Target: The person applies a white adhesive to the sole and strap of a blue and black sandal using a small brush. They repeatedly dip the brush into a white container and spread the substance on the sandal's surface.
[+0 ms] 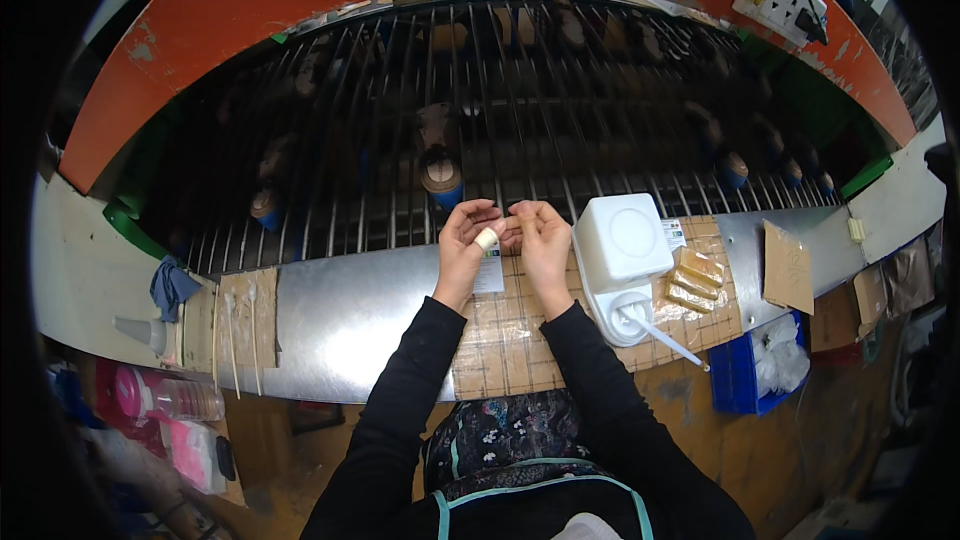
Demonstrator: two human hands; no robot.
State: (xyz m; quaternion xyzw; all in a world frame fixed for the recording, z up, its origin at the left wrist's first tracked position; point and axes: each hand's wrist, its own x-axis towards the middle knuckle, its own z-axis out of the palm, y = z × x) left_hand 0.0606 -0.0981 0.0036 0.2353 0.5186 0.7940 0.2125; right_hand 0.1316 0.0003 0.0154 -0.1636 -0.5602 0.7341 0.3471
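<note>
My left hand and my right hand meet over the front edge of the work surface, fingertips close together. A pale off-white band or finger cover is around a digit of the left hand. My left fingers are curled. The right thumb and forefinger are pinched beside the left fingertips; anything between them is too small to make out. Under the hands lies a small printed paper on a brown, tape-covered board. To the right of my right hand stands a white plastic bottle with a spout or tube.
Beyond the metal ledge runs a dark roller conveyor carrying shoes on blue lasts. Yellowish blocks lie right of the bottle. Thin sticks rest on cardboard at left. A blue bin with plastic bags stands lower right.
</note>
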